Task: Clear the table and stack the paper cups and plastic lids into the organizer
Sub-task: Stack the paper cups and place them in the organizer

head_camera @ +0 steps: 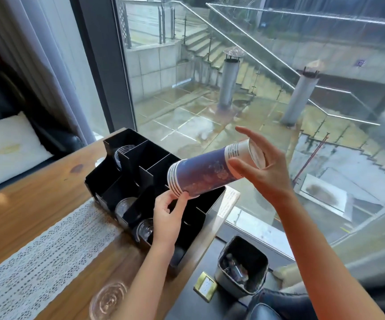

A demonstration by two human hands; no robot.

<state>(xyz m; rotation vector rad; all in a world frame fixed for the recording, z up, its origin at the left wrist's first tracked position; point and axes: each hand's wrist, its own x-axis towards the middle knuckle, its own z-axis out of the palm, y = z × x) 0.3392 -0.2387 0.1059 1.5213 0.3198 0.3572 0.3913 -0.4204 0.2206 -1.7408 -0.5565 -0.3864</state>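
A stack of blue paper cups (207,172) lies almost level in the air above the black organizer (127,144), rims pointing down-left. My right hand (260,172) grips the stack's base end at the upper right. My left hand (168,218) pinches the rims at the lower left, over the organizer's right compartments. Clear plastic lids (124,204) stand in a front compartment, more lids (145,229) in the nearest one, and another lid stack (122,151) at the back left. A loose clear lid (108,299) rests on the wooden table (25,204) near the front edge.
A white lace runner (48,250) crosses the table. Beside the table's right edge, a small bin (242,266) with rubbish stands on the floor next to a brass floor socket (205,289). A large window is right behind the organizer. A cushioned seat is at far left.
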